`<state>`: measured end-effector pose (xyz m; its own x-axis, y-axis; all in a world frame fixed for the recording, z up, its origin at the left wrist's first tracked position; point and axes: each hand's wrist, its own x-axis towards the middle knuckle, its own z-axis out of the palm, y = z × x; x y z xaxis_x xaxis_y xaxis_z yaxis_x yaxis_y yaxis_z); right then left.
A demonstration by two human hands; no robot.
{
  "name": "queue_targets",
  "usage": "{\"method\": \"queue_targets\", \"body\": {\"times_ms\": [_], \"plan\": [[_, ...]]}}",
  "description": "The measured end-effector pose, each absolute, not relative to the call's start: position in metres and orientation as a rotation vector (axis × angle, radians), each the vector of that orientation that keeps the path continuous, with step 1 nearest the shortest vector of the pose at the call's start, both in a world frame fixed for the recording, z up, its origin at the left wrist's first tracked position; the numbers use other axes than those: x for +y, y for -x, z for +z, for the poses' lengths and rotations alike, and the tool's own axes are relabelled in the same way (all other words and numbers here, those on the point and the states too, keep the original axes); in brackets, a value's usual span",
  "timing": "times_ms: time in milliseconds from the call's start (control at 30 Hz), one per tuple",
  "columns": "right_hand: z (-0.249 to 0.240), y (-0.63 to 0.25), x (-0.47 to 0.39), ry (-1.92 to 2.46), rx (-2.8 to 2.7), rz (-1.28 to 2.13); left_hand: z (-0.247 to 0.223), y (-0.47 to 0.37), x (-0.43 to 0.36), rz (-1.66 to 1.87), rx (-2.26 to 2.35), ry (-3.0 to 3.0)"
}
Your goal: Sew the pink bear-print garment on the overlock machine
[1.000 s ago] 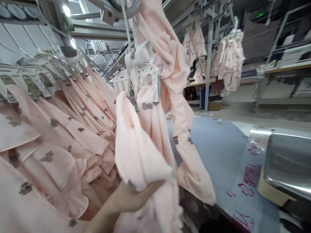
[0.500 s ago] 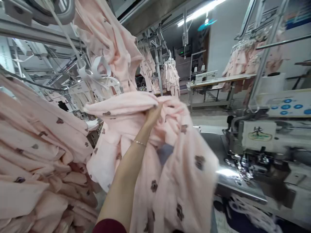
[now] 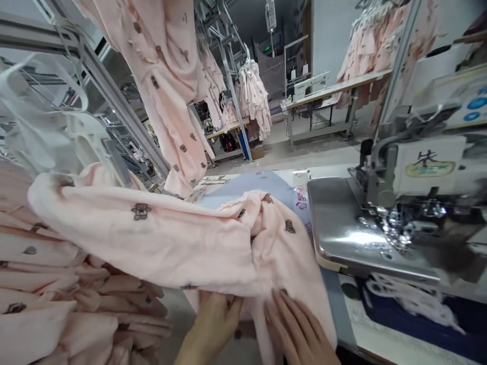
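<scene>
Left hand: my left hand (image 3: 215, 317) was low in the view, fingers curled up under the garment's hem, pinching the cloth
Right hand: my right hand (image 3: 300, 329) lay just beside the left, fingers spread and flat against the same cloth, pressing it rather than closing round it
Garment: the pink garment (image 3: 160, 238) with small bear prints stretched from the left across to the table edge, bunched in folds near the middle, its lower edge over both my hands
Table: the blue-grey table (image 3: 243, 185) was partly under the garment, with red print at its border
Machine: the sewing machine (image 3: 414, 177) stood to the right, its steel plate (image 3: 342, 228) bright and just beside the garment's right fold, not clearly touching
Stack: a stack of pink pieces (image 3: 45, 304) lay at my left, below the garment
Hanging piece: another pink piece (image 3: 167, 86) hung overhead from the rail (image 3: 114, 96), its end near the table's far side
Hangers: white hangers (image 3: 57, 132) were blurred at the upper left
Background: more pink bundles (image 3: 253, 96) hung well apart, beyond a far bench (image 3: 335, 91)
</scene>
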<state>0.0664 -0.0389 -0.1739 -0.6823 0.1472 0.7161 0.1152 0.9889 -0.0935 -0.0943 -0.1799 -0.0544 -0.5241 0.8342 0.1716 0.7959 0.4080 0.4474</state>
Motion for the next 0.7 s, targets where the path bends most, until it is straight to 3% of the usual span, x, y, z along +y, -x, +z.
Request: {"method": "queue_targets", "body": {"times_ms": [200, 367, 533, 700], "plan": [[-0.153, -0.034, -0.039, 0.266, -2.243, 0.091, -0.117, 0.067, -0.207, 1.374, 2.281, -1.471], [-0.133, -0.042, -0.023, 0.245, -2.28, 0.23, -0.175, 0.015, -0.179, 1.577, 2.243, -1.13], [-0.105, -0.086, -0.019, 0.368, -2.25, 0.464, -0.147, 0.003, -0.155, 1.956, 2.015, -0.88], [-0.078, -0.12, -0.039, 0.411, -2.254, 0.991, -0.102, 0.005, -0.147, 1.93, 1.84, -0.987]]}}
